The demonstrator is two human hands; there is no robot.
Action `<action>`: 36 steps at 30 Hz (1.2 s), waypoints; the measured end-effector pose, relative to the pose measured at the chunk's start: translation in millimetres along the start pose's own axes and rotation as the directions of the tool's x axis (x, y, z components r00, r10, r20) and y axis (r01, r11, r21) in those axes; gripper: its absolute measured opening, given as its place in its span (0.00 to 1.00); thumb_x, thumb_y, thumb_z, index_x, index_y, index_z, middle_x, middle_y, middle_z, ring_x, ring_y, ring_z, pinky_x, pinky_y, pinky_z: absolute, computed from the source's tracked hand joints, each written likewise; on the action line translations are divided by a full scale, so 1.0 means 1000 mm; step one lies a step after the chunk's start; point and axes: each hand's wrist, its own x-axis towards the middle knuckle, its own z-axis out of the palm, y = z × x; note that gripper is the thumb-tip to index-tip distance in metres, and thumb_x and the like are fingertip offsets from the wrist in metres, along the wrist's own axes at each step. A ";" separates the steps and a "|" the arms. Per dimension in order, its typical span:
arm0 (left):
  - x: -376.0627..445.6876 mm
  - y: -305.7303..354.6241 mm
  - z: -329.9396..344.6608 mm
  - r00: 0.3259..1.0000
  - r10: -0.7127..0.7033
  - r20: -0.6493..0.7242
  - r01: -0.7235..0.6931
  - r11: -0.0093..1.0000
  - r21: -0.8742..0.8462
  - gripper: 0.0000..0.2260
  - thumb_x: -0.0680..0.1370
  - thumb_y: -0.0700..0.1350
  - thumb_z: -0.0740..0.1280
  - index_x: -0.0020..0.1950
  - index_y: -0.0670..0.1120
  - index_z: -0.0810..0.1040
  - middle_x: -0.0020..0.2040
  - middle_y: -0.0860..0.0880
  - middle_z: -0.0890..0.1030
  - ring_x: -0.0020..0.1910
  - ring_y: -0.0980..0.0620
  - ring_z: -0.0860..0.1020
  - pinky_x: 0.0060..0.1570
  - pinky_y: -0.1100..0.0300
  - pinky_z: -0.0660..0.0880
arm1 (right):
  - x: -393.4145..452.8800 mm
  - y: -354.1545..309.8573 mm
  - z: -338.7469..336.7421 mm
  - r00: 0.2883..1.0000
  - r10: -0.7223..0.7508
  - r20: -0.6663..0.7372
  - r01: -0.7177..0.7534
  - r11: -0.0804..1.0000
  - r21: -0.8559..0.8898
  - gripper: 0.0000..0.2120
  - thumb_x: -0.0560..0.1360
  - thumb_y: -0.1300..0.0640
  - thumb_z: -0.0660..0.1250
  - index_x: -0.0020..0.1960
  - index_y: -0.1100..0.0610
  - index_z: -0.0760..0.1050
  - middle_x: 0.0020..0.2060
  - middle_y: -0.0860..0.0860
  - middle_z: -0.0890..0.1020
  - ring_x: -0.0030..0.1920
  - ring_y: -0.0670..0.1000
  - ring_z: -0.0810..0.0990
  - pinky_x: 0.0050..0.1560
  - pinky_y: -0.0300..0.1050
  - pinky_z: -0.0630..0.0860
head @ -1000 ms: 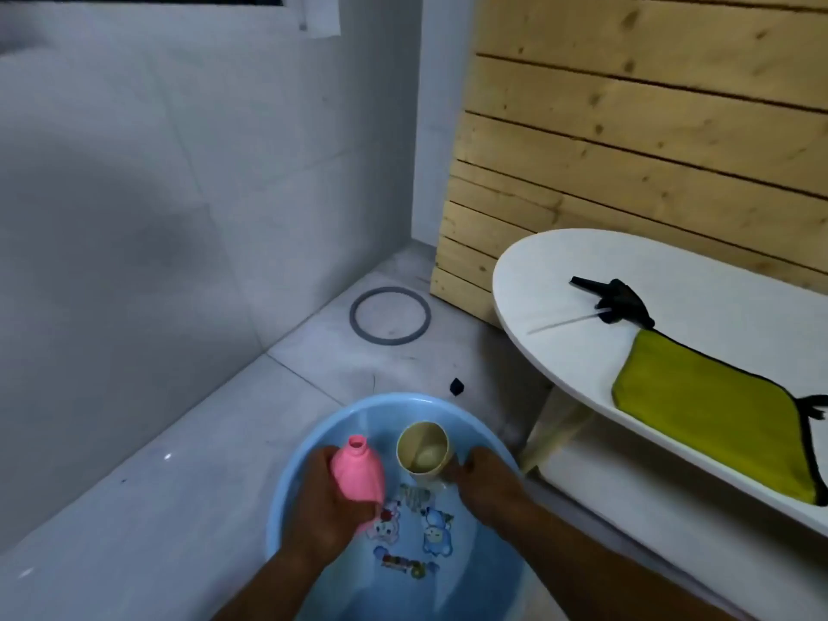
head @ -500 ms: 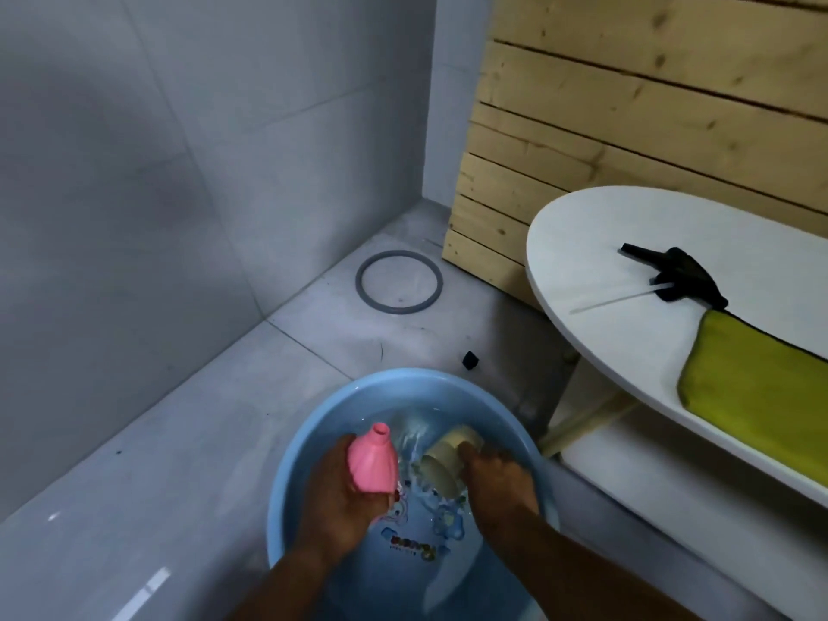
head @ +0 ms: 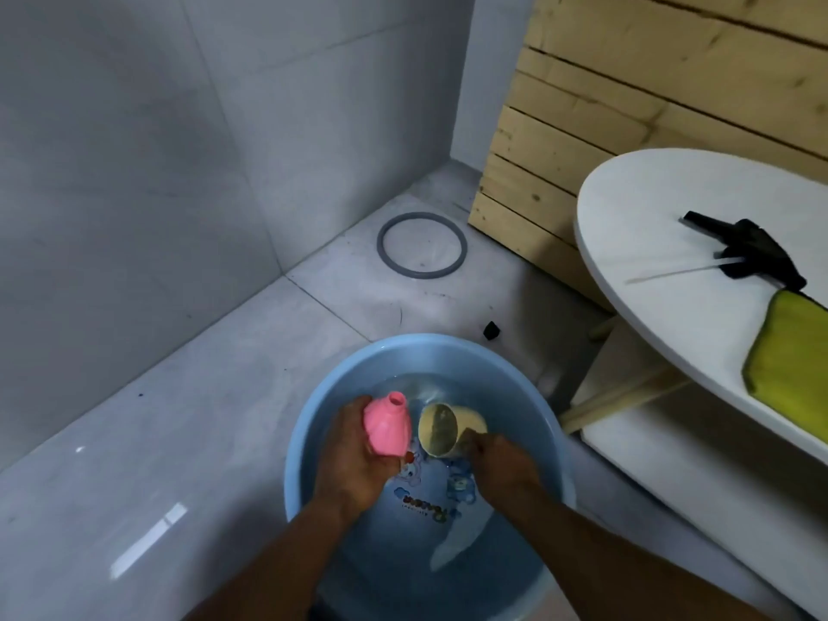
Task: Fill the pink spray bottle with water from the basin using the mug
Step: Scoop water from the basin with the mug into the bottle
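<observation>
A blue basin point(head: 313, 423) with water and cartoon prints on its bottom stands on the grey floor. My left hand point(head: 354, 468) grips the pink spray bottle point(head: 387, 425), uncapped, its open neck pointing up and away, held over the basin. My right hand point(head: 504, 466) holds the cream mug point(head: 441, 430) by its handle side. The mug is tipped on its side with its mouth facing me, low in the basin just right of the bottle. Water shows inside the mug.
A white oval table point(head: 649, 226) stands to the right, bearing the black spray head point(head: 748, 253) with its dip tube and a yellow-green cloth point(head: 793, 356). A grey ring point(head: 421, 244) and a small black piece point(head: 491, 330) lie on the floor. Wooden slats line the far right wall.
The mug went from upright to tipped sideways down into the basin water. The bottle stayed in my left hand, tilting slightly. The view has shifted left and down.
</observation>
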 end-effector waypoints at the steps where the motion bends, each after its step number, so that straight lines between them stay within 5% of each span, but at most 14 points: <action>1: -0.002 0.000 0.000 1.000 -0.009 -0.008 0.009 1.000 -0.002 0.41 0.59 0.56 0.82 0.68 0.55 0.71 0.62 0.53 0.76 0.60 0.51 0.76 0.58 0.50 0.79 | -0.001 -0.002 -0.003 1.000 0.022 0.019 -0.024 0.993 0.113 0.20 0.83 0.47 0.54 0.55 0.59 0.79 0.55 0.57 0.83 0.51 0.55 0.81 0.50 0.45 0.73; 3: -0.003 0.001 0.001 0.999 -0.017 -0.028 0.017 1.000 -0.013 0.41 0.58 0.57 0.81 0.69 0.54 0.70 0.61 0.53 0.77 0.60 0.50 0.77 0.58 0.50 0.79 | -0.001 -0.004 -0.008 0.998 0.044 0.049 -0.057 0.954 0.295 0.19 0.82 0.47 0.57 0.46 0.59 0.79 0.51 0.59 0.83 0.46 0.53 0.78 0.46 0.44 0.70; 7: -0.007 0.004 0.002 0.996 -0.035 -0.082 0.035 0.999 -0.008 0.40 0.59 0.54 0.83 0.68 0.56 0.69 0.61 0.53 0.78 0.59 0.51 0.77 0.58 0.49 0.80 | -0.009 -0.009 -0.016 0.993 0.094 0.078 -0.121 0.817 0.564 0.17 0.80 0.50 0.61 0.45 0.61 0.81 0.47 0.60 0.84 0.47 0.57 0.81 0.51 0.48 0.74; 12: -0.016 0.011 0.001 0.990 -0.037 -0.139 0.042 0.998 0.038 0.35 0.59 0.54 0.81 0.63 0.57 0.72 0.56 0.53 0.79 0.54 0.50 0.79 0.54 0.48 0.80 | -0.031 -0.020 -0.043 0.991 0.094 -0.094 -0.007 0.738 0.674 0.17 0.78 0.48 0.64 0.42 0.62 0.80 0.36 0.55 0.82 0.35 0.50 0.76 0.37 0.43 0.70; 19: -0.026 0.032 0.004 0.988 0.008 -0.155 -0.002 0.999 0.038 0.31 0.64 0.62 0.76 0.64 0.58 0.72 0.57 0.56 0.81 0.56 0.52 0.80 0.56 0.50 0.80 | -0.050 -0.028 -0.083 0.931 -0.029 -0.364 0.193 0.886 0.422 0.19 0.78 0.46 0.64 0.40 0.62 0.78 0.32 0.54 0.79 0.36 0.55 0.78 0.40 0.50 0.74; 24: -0.036 0.051 0.001 0.968 0.068 -0.241 -0.067 0.998 0.014 0.31 0.67 0.56 0.79 0.68 0.52 0.74 0.61 0.51 0.80 0.61 0.49 0.78 0.63 0.49 0.76 | -0.064 -0.029 -0.094 0.902 -0.075 -0.425 0.187 0.956 0.228 0.19 0.79 0.41 0.60 0.37 0.53 0.72 0.34 0.50 0.79 0.38 0.54 0.78 0.38 0.45 0.67; 36: -0.047 0.068 -0.006 0.967 0.116 -0.226 -0.106 0.993 0.057 0.30 0.65 0.58 0.78 0.64 0.53 0.74 0.55 0.54 0.80 0.52 0.54 0.80 0.52 0.53 0.80 | -0.095 -0.026 -0.112 0.841 -0.164 -0.516 0.200 0.980 0.014 0.14 0.79 0.40 0.59 0.40 0.48 0.70 0.43 0.51 0.78 0.41 0.53 0.75 0.40 0.45 0.67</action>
